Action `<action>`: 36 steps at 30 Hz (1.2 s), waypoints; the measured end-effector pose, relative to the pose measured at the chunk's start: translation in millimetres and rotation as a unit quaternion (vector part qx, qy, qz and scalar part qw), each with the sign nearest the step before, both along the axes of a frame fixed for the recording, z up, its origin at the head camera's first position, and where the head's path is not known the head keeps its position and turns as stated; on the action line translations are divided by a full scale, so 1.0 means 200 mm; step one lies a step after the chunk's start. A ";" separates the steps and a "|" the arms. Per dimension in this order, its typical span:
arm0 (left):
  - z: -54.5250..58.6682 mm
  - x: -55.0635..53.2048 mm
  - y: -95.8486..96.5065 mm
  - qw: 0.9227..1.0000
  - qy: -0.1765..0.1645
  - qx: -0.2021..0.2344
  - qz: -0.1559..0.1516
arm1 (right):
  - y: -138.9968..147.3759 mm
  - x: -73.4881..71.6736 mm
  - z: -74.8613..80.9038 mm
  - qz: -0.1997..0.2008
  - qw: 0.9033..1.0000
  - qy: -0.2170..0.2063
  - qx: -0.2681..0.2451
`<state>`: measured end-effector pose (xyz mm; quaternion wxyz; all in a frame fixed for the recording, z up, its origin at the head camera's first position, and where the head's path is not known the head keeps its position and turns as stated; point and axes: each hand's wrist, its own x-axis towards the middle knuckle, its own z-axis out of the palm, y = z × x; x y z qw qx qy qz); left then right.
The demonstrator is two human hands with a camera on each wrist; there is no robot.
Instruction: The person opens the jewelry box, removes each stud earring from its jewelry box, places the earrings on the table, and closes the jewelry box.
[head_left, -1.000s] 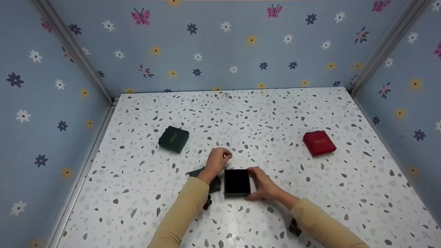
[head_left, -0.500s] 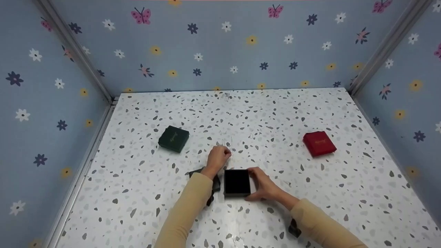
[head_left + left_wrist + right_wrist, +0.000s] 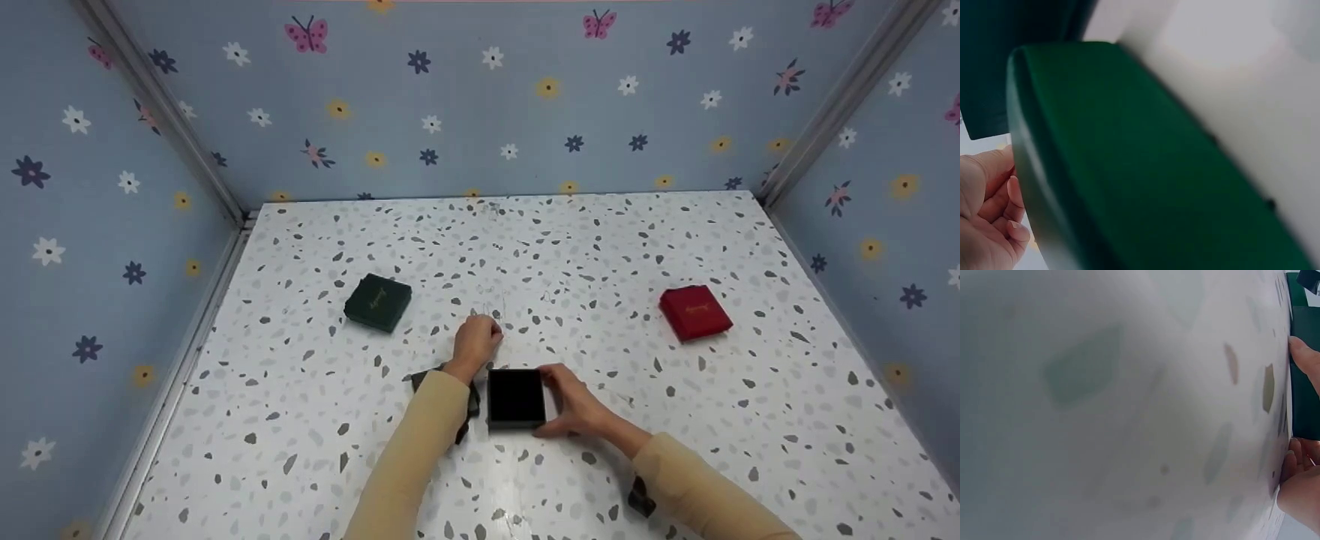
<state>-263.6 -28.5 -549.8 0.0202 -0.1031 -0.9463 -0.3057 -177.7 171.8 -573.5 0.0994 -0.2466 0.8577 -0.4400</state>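
An open, square jewelry box with a black inside sits in front of me; its side looks dark green in the right wrist view. My right hand grips it from the right, thumb at the near side and fingers at the far side. Just beyond the box, my left hand is low over the table with fingers bent, beside thin, fine strands. Whether it pinches one, I cannot tell. Under the left forearm lies a dark lid-like piece, partly hidden; a large green surface fills the left wrist view.
A closed dark green box with gold lettering is at the left, and a similar red box at the right. Other faint, thin pieces lie beyond the left hand on the speckled table. Flowered walls enclose the back and sides.
My left hand has moved slightly away from me, toward the thin strands, and its forearm has shifted right, covering more of the lid-like piece. The right hand and box have stayed still.
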 end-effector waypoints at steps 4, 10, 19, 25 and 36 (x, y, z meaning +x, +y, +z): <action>0.00 -0.01 0.01 1.000 -0.005 -0.009 0.005 | 0.00 0.00 0.00 -0.001 1.000 -0.001 0.000; 0.00 -0.01 0.02 1.000 -0.015 -0.016 0.013 | 0.00 0.00 0.01 -0.004 1.000 -0.002 0.001; -0.01 -0.02 0.02 1.000 -0.020 -0.010 0.017 | 0.00 0.00 0.00 -0.001 1.000 -0.003 -0.001; -0.01 -0.03 0.01 1.000 -0.013 -0.011 0.008 | 0.01 -0.01 -0.01 0.010 0.999 -0.005 -0.032; -0.01 -0.03 0.01 1.000 0.009 0.006 0.011 | -0.04 0.06 0.17 0.010 0.999 -0.001 -0.039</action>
